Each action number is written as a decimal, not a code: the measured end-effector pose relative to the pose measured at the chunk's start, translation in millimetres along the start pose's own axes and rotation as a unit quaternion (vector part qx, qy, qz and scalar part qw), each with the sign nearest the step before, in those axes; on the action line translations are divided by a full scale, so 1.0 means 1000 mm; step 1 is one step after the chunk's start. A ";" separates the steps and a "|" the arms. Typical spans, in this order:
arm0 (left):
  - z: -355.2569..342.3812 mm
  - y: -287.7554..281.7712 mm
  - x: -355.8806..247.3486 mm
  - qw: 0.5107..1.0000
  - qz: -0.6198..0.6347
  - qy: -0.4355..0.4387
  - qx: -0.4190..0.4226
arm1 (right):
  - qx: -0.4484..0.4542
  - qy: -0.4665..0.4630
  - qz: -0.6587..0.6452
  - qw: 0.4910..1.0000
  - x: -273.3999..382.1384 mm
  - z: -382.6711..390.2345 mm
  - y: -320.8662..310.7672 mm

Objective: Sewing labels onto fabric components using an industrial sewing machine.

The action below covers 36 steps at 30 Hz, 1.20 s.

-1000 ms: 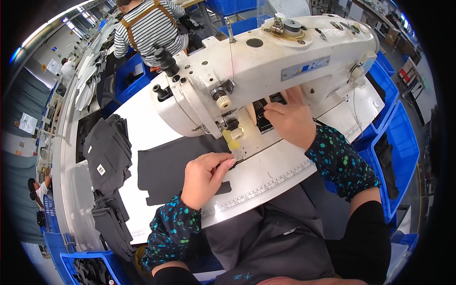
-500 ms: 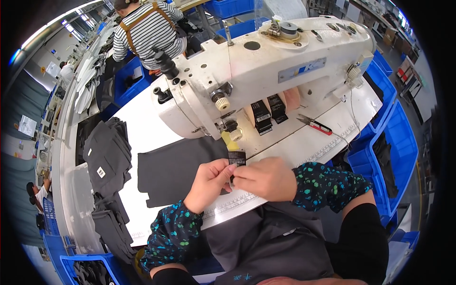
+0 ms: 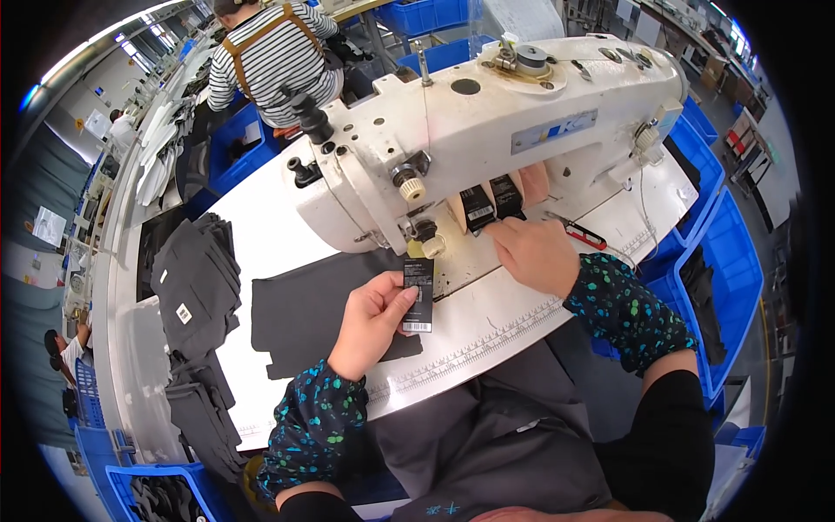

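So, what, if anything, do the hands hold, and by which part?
The left hand pinches a black label by its left side, near mid-length. The right hand is at the lower end of other labels; its grip cannot be told.

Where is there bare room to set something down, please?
Bare tabletop shows between the dark fabric stack, the flat dark panel and the sewing machine; another patch lies by the ruler scale, between left hand and right hand. Beyond the right hand, black labels and red-handled snips crowd the surface.

Nearby: two hands (image 3: 374, 324) (image 3: 539, 255) (one pair), one snipper (image 3: 585, 234), one sewing machine (image 3: 483, 117)
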<state>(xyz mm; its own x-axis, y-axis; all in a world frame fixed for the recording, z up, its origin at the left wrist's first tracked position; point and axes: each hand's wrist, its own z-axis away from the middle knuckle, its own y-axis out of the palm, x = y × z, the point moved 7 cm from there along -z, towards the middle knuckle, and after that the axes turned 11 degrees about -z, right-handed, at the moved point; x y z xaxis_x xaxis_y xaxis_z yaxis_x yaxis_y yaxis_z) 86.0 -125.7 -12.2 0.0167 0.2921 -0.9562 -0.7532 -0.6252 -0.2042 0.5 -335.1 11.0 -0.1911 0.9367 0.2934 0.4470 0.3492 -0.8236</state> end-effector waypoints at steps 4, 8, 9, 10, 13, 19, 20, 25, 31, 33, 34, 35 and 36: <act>0.001 -0.003 0.003 1.000 -0.014 -0.001 -0.004 | 0.028 -0.003 0.018 0.999 -0.010 -0.001 -0.014; -0.002 -0.002 0.004 0.999 -0.047 0.009 0.007 | -0.103 -0.047 0.044 0.993 -0.024 -0.015 -0.037; -0.002 -0.002 0.005 0.999 -0.039 0.007 0.008 | -0.115 -0.085 0.083 0.986 -0.024 -0.017 -0.035; -0.002 -0.001 0.002 0.999 -0.040 0.008 0.008 | -0.116 -0.085 0.083 0.986 -0.028 -0.017 -0.036; 0.001 0.001 -0.004 1.000 0.024 -0.006 -0.008 | -0.083 -0.135 0.105 0.982 -0.028 -0.014 -0.030; 0.000 -0.001 0.003 0.999 0.002 0.005 0.034 | -0.110 -0.125 0.019 0.986 -0.031 -0.015 -0.037; 0.000 -0.001 0.004 0.999 0.011 0.004 0.041 | -0.105 -0.117 0.000 0.988 -0.032 -0.017 -0.038; -0.001 0.000 0.006 0.998 0.031 -0.009 0.052 | -0.088 -0.070 -0.064 0.992 -0.035 -0.017 -0.052; 0.004 0.008 0.005 0.984 0.143 -0.038 0.101 | -0.083 -0.173 0.029 0.981 0.038 -0.002 -0.049; 0.004 0.011 0.005 0.979 0.163 -0.054 0.110 | -0.076 -0.228 0.023 0.970 0.074 0.007 -0.031; 0.004 0.010 0.009 0.979 0.162 -0.055 0.109 | -0.054 -0.245 0.007 0.968 0.089 0.010 -0.023; 0.002 0.009 0.014 0.982 0.141 -0.048 0.113 | -0.055 -0.244 0.009 0.968 0.100 0.010 -0.018; 0.002 0.007 0.017 0.985 0.120 -0.042 0.113 | -0.057 -0.270 -0.014 0.961 0.112 0.012 -0.010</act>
<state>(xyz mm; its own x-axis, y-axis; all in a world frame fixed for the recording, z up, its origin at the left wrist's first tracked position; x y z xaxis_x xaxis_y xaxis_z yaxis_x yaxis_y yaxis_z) 79.8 -123.7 -29.8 -0.2278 0.2207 -0.9484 -0.8558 -0.5100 0.0869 -35.3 -233.8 46.2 -0.6166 0.7872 -0.0062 0.5220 0.4029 -0.7518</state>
